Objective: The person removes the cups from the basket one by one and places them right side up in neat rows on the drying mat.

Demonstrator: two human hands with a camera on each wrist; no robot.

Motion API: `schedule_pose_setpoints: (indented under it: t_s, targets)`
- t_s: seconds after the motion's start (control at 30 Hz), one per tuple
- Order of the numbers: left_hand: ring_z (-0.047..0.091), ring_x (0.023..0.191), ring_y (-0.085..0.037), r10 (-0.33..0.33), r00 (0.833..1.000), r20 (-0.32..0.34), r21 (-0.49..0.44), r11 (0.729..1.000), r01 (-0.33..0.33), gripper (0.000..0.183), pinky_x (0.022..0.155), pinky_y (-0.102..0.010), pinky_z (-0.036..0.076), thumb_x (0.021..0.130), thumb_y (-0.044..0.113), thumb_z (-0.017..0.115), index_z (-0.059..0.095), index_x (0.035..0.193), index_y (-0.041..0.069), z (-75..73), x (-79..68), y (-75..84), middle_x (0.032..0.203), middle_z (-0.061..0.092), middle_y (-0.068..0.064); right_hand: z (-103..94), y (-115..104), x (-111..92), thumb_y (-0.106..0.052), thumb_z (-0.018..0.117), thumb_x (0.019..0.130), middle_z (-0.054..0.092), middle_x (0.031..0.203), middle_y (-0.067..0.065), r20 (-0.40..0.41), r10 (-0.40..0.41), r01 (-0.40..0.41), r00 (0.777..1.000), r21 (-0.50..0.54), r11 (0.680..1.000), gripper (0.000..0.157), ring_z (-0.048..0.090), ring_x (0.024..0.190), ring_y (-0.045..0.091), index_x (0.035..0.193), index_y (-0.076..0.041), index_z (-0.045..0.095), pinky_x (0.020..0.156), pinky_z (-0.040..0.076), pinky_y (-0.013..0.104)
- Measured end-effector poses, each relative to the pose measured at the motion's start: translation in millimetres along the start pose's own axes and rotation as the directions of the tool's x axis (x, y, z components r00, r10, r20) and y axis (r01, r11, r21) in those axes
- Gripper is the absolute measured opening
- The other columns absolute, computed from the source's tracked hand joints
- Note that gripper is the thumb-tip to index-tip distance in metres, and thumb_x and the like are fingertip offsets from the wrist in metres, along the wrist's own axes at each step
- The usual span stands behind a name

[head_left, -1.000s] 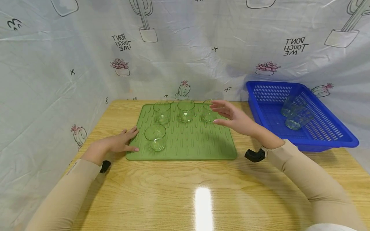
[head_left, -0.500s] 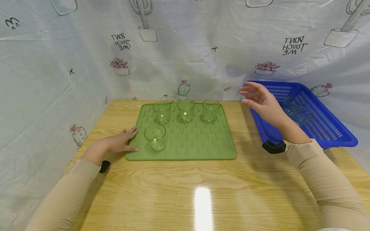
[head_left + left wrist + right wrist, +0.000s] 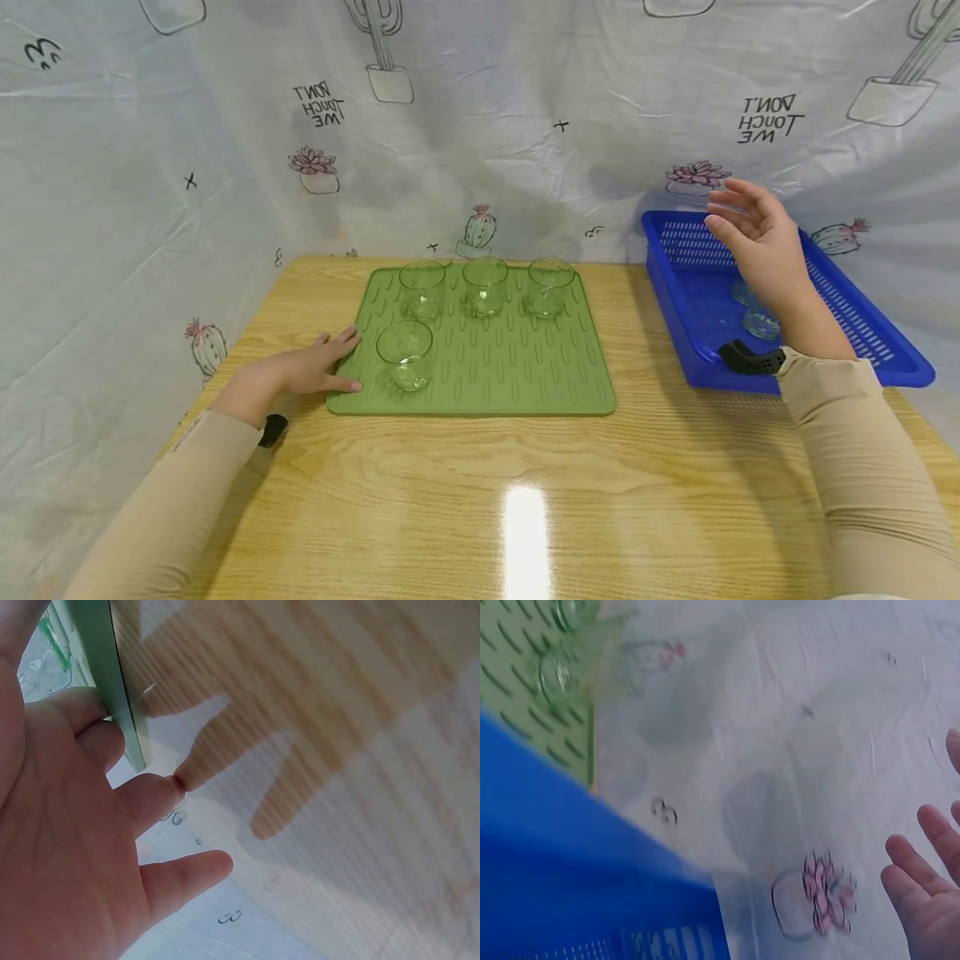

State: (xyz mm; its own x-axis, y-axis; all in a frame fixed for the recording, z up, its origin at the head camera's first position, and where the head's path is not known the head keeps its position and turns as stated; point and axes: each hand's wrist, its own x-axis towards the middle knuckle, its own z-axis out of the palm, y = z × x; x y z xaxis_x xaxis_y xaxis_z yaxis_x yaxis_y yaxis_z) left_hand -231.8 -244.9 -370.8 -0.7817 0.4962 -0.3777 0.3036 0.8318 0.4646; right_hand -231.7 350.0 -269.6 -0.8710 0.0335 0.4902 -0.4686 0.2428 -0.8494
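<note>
My left hand (image 3: 311, 368) rests at the left edge of a green ridged mat (image 3: 517, 375), fingers spread and holding nothing; the left wrist view shows its fingers (image 3: 161, 802) beside the mat's edge. Near that hand a clear glass (image 3: 405, 358) stands upright at the mat's front left. Three more glasses line the back of the mat: left (image 3: 423, 292), middle (image 3: 485, 287) and right (image 3: 550, 290). Above the blue basket (image 3: 678, 333) hovers my right hand (image 3: 768, 246), its fingers loosely bent around nothing. Below it, glasses (image 3: 761, 323) in the basket are partly hidden by the hand.
The wooden table (image 3: 420, 492) carries the mat and the basket, which stands to the right of the mat. A printed plastic sheet (image 3: 480, 150) hangs behind the table and along the left side. A black wrist strap piece (image 3: 750, 358) sits at my right wrist.
My right hand has left the back right glass and moved right, from above the mat to over the basket. My left hand and the glasses on the mat have stayed put.
</note>
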Motion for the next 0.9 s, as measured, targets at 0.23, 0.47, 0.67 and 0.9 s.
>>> schedule_pose_setpoints:
  t_s: [0.23, 0.47, 0.67, 0.9]
  targets:
    - [-0.011, 0.147, -0.058, -0.002, 1.000, -0.005, 0.011, 1.000, 0.002, 0.103, 0.111, -0.077, 0.011, 0.098, 0.050, 0.066, 0.008, 0.162, -0.006, -0.7, -0.5, -1.0, 0.168, -0.007, -0.026, -27.4, 12, 7, -0.012, 0.063, 0.103, 0.058, 0.128, -0.012, -0.197, 0.038, -0.054, 0.980, -0.075, 0.996, 0.048, 0.054, 0.127, 0.009, 0.149, -0.015, 0.050, 0.102, 0.041, 0.012]
    - [-0.011, 0.148, -0.057, -0.007, 1.000, 0.001, 0.003, 1.000, 0.007, 0.102, 0.111, -0.078, 0.012, 0.098, 0.049, 0.066, 0.008, 0.163, -0.005, -0.9, -1.1, -0.8, 0.168, -0.008, -0.025, -54.0, 28, 8, -0.014, 0.065, 0.102, 0.060, 0.121, -0.013, -0.324, 0.115, -0.129, 0.939, -0.024, 0.991, 0.042, 0.055, 0.117, 0.003, 0.142, -0.016, 0.053, 0.099, 0.041, 0.010]
    - [-0.013, 0.147, -0.057, -0.006, 1.000, 0.009, -0.011, 1.000, 0.006, 0.102, 0.111, -0.078, 0.011, 0.098, 0.049, 0.067, 0.008, 0.163, -0.005, -2.5, -1.5, 0.2, 0.168, -0.009, -0.026, -73.6, 40, 4, -0.028, 0.058, 0.105, 0.053, 0.117, -0.026, -0.320, 0.205, -0.280, 0.925, -0.208, 0.937, 0.057, 0.051, 0.119, -0.001, 0.157, -0.013, 0.039, 0.094, 0.038, 0.007]
    - [-0.012, 0.147, -0.057, -0.001, 1.000, 0.009, -0.001, 1.000, 0.001, 0.102, 0.111, -0.077, 0.010, 0.099, 0.049, 0.066, 0.008, 0.162, -0.005, -1.6, 0.3, -1.9, 0.168, -0.008, -0.026, -87.9, 47, -1, -0.046, 0.052, 0.105, 0.048, 0.148, -0.010, -0.259, 0.320, -0.397, 0.911, -0.353, 0.847, 0.075, 0.031, 0.149, 0.011, 0.165, -0.012, 0.024, 0.118, 0.028, 0.024]
